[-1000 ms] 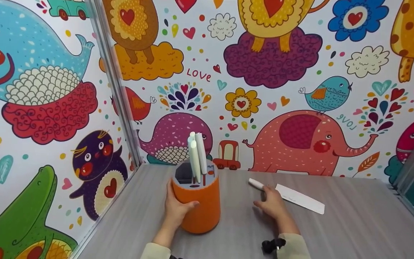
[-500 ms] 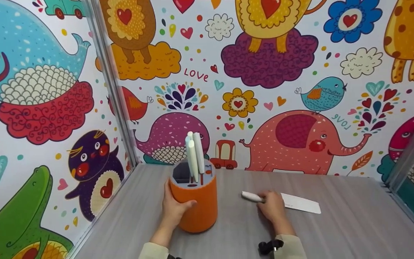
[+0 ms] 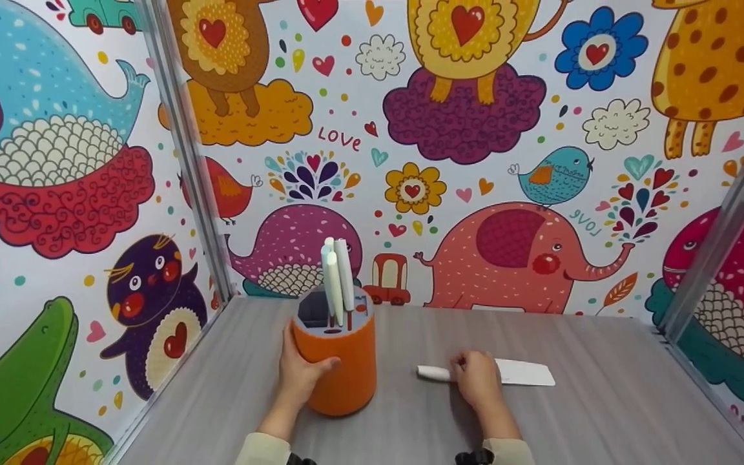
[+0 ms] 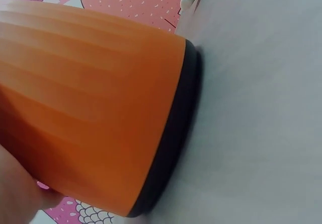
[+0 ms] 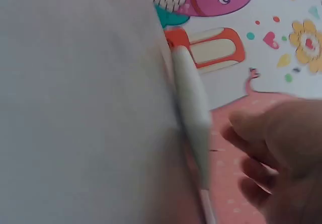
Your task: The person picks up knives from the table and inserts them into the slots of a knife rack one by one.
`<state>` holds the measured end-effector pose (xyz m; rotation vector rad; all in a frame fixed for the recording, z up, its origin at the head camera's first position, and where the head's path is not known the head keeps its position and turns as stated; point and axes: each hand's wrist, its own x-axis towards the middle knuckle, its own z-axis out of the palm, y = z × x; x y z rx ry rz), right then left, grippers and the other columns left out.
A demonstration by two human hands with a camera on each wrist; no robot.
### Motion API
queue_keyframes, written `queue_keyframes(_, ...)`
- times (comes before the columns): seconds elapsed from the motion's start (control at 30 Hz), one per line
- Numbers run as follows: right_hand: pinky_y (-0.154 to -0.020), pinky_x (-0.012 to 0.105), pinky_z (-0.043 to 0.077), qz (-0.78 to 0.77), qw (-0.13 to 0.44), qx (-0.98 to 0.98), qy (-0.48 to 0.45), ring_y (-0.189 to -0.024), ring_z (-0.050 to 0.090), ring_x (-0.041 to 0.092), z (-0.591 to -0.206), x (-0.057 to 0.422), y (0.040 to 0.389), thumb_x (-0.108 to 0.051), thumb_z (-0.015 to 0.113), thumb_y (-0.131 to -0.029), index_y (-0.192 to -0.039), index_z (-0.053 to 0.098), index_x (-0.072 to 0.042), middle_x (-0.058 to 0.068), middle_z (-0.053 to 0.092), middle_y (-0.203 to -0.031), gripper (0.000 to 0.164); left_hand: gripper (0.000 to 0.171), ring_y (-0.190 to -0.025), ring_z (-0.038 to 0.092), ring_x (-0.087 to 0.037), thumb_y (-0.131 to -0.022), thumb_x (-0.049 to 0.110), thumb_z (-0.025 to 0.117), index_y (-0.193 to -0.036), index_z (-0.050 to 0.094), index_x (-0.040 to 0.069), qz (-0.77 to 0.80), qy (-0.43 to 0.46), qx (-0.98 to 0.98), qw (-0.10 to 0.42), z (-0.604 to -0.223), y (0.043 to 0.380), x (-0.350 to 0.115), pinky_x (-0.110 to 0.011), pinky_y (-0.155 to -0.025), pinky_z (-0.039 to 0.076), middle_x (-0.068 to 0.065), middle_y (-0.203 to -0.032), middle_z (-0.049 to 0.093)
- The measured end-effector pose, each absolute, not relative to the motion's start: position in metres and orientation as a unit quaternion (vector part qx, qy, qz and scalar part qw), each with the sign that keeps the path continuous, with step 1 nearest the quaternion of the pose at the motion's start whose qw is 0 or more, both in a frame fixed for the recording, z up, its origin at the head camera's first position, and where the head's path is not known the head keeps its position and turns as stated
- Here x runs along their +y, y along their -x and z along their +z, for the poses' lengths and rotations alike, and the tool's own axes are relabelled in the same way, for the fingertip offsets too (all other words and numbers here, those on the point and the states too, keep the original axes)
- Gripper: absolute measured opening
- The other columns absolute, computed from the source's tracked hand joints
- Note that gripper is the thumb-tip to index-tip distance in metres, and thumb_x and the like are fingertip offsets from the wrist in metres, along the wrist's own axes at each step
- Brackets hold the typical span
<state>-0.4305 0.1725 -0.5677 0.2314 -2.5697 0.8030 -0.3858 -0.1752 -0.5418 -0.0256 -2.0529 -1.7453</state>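
Note:
My left hand holds the side of an upright orange knife block, thumb across its front. Several pale-handled knives stand in its grey top. In the left wrist view, the dark base of the block rests on the table. A white cleaver lies nearly crosswise to the right, its pale handle pointing to the block. Over the middle of the cleaver is my right hand, hiding part of it. The right wrist view shows loosely curled fingers apart from the blurred handle.
The grey wood-grain table extends right and forward of my hands. Printed cartoon panels stand along its back and left, joined by a metal corner post. Another post stands on the right.
My right hand has gripped the cleaver, drawn it nearer and turned it more crosswise; now its fingers are off the handle. The left hand keeps its hold on the block. The head view has shifted right.

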Motion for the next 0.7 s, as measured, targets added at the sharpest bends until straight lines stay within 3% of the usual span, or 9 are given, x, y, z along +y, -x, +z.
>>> queue_keyframes(0.17, -0.091, 0.054, 0.06, 0.276, 0.165, -0.939, -0.12, -0.101, 0.073, 0.038, -0.569, 0.175, 0.431, 0.007, 0.081, -0.08, -0.102, 0.079, 0.0, 0.014, 0.079, -0.101, 0.024, 0.113, -0.139, 0.052, -0.032, -0.083, 0.031, 0.093, -0.167, 0.019, 0.017, -0.635, 0.014, -0.74, 0.22, -0.543, 0.387, -0.173, -0.057, -0.126, 0.04, -0.014, -0.16, 0.047)
queue_keyframes(0.37, -0.084, 0.052, 0.061, 0.257, 0.159, -0.946, -0.122, -0.091, 0.074, 0.034, -0.575, 0.178, 0.432, 0.009, 0.083, -0.076, -0.094, 0.08, -0.003, 0.011, 0.079, -0.094, 0.021, 0.111, -0.138, 0.053, -0.032, -0.084, 0.027, 0.092, -0.167, 0.02, 0.015, -0.643, 0.022, -0.734, 0.22, -0.544, 0.388, -0.17, -0.056, -0.125, 0.041, -0.014, -0.159, 0.048)
queue_keyframes(0.53, -0.08, 0.049, 0.06, 0.272, 0.14, -0.945, -0.113, -0.086, 0.071, 0.027, -0.562, 0.182, 0.433, 0.003, 0.083, -0.082, -0.095, 0.078, -0.005, 0.008, 0.077, -0.091, 0.016, 0.111, -0.139, 0.052, -0.033, -0.085, 0.029, 0.092, -0.167, 0.019, 0.014, -0.644, 0.019, -0.733, 0.219, -0.545, 0.387, -0.17, -0.057, -0.126, 0.039, -0.014, -0.161, 0.046)
queue_keyframes(0.7, -0.075, 0.041, 0.057, 0.346, 0.169, -0.915, -0.116, -0.082, 0.065, 0.019, -0.523, 0.187, 0.429, 0.0, 0.078, -0.091, -0.102, 0.074, -0.002, 0.008, 0.074, -0.09, 0.012, 0.111, -0.14, 0.052, -0.034, -0.085, 0.029, 0.092, -0.167, 0.019, 0.016, -0.644, 0.017, -0.732, 0.222, -0.542, 0.387, -0.173, -0.058, -0.125, 0.04, -0.014, -0.162, 0.046)
